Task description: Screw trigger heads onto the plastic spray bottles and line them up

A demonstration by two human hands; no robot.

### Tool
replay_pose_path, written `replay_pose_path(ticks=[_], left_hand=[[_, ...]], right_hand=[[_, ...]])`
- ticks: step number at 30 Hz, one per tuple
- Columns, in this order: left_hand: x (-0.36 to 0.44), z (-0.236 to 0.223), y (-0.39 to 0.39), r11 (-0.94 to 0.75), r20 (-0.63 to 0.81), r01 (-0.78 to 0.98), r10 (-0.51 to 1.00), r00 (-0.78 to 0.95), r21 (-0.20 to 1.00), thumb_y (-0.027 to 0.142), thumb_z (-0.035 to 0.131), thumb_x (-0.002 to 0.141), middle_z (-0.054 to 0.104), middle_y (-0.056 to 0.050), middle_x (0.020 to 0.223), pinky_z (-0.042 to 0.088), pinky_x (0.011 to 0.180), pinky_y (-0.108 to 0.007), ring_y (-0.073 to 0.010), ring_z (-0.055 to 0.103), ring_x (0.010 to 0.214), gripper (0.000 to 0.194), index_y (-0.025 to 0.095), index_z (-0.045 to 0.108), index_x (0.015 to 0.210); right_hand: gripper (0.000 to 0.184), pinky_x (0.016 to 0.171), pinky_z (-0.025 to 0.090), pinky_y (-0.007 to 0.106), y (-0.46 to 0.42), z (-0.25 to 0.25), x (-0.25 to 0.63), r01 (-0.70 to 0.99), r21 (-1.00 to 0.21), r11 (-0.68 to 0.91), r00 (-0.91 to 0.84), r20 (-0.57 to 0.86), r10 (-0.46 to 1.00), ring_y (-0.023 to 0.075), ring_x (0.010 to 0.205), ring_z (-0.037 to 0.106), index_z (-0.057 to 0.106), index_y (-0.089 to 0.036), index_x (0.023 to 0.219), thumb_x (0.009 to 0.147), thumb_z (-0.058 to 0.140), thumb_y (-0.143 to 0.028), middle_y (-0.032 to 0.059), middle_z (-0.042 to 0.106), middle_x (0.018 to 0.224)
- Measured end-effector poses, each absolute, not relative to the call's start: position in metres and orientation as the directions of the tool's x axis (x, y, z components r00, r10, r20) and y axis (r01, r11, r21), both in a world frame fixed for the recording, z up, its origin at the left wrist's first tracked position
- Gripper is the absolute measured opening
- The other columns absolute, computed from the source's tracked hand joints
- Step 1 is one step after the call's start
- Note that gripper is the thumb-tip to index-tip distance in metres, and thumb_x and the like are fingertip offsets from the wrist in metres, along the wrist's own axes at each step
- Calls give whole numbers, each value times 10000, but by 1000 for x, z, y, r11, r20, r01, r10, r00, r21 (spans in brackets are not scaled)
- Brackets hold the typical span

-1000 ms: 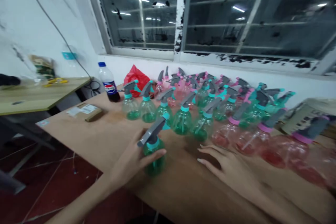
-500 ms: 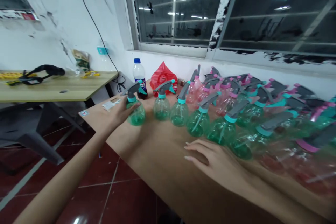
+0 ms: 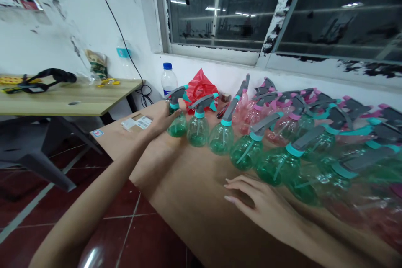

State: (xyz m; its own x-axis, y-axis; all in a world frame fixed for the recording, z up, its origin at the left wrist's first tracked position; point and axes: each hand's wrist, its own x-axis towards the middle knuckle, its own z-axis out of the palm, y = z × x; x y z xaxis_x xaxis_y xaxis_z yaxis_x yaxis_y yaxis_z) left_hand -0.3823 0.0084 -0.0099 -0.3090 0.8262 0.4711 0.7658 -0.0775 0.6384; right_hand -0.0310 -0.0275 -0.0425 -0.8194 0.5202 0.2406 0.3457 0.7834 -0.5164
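Observation:
My left hand (image 3: pixel 163 118) is wrapped round the neck and upper side of a green spray bottle (image 3: pixel 177 129) with a grey and teal trigger head. That bottle stands upright at the far left of a row of several green spray bottles (image 3: pixel 198 134). My right hand (image 3: pixel 256 194) hovers low over or rests on the brown table (image 3: pixel 182 184), fingers apart and slightly bent, with nothing in it. Closest to it are the green bottles (image 3: pixel 278 165) just behind. Pink spray bottles (image 3: pixel 254 117) crowd the back right.
Behind the held bottle are a soda bottle with a blue cap (image 3: pixel 168 78) and a red plastic bag (image 3: pixel 201 88). A labelled packet (image 3: pixel 138 123) lies near the table's left corner. A second table (image 3: pixel 63 104) and a grey chair (image 3: pixel 34 150) stand at the left.
My left hand and the green spray bottle have shifted back and right, closer to the row and now partly in front of the soda bottle. My right hand has hardly moved. The view has turned slightly.

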Motion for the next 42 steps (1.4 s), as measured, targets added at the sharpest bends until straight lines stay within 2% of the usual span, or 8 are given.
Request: replay_pose_path(ticks=[9,15,18,20,25,30,36,42], left_hand=[[-371,-4,1,-68,486,756,803,-346,651,456,584,777,624,-53,1062,452,876,-424,-272,582,1000,437,211,508,1131],[-345,-12,-41,-43,665,774,543,-512,631,436,475,866,429,-152,1300,393,965,-453,-281,417,1218,447,175,388,1218],[-320,-18,-52,-91,678,801,595,-432,591,393,446,896,565,-89,1133,500,820,-358,-210,584,997,285,205,469,1110],[-306,-21,-47,-117,672,826,650,-356,551,380,510,868,598,-63,1099,497,834,-340,-200,594,987,266,218,508,1079],[-290,-23,-13,-92,644,875,714,-275,475,382,592,807,551,-120,1200,443,921,-393,-260,521,1122,431,177,478,1169],[-292,-20,0,-17,598,897,751,-280,441,325,627,773,592,-128,1133,443,890,-432,-303,550,1070,403,166,498,1119],[-289,-15,-45,75,561,904,762,-324,420,417,647,748,613,-115,961,476,772,-451,-329,597,926,376,165,525,999],[-244,-28,-105,13,544,900,793,-275,436,509,630,742,585,-71,1011,502,749,-397,-269,598,921,475,218,456,1075]], right_hand=[[181,841,502,344,-25,-44,-30,342,-502,794,-825,245,510,188,971,614,595,-239,1024,869,514,-288,32,657,1042],[192,841,510,370,-26,-44,-24,359,-493,793,-813,253,525,207,975,615,587,-252,1033,862,516,-304,37,651,1054],[189,825,521,377,-29,-45,-23,369,-490,790,-810,247,531,209,957,624,592,-250,1022,861,515,-311,37,653,1046],[190,821,523,380,-32,-45,-23,366,-487,793,-816,241,525,211,949,626,595,-247,1023,861,517,-306,38,655,1041],[201,820,525,381,-40,-41,-21,378,-490,785,-817,223,532,213,945,628,600,-247,1037,860,523,-303,37,653,1050],[198,821,524,369,-43,-38,-11,376,-484,790,-818,228,529,206,954,624,600,-242,1038,868,516,-297,36,649,1059],[201,792,535,354,-46,-39,1,370,-502,782,-801,253,542,204,917,642,615,-256,1022,863,510,-321,29,666,1030],[338,831,515,399,-51,-47,12,414,-545,729,-753,246,611,237,986,621,571,-260,1112,821,552,-431,45,651,1103]])
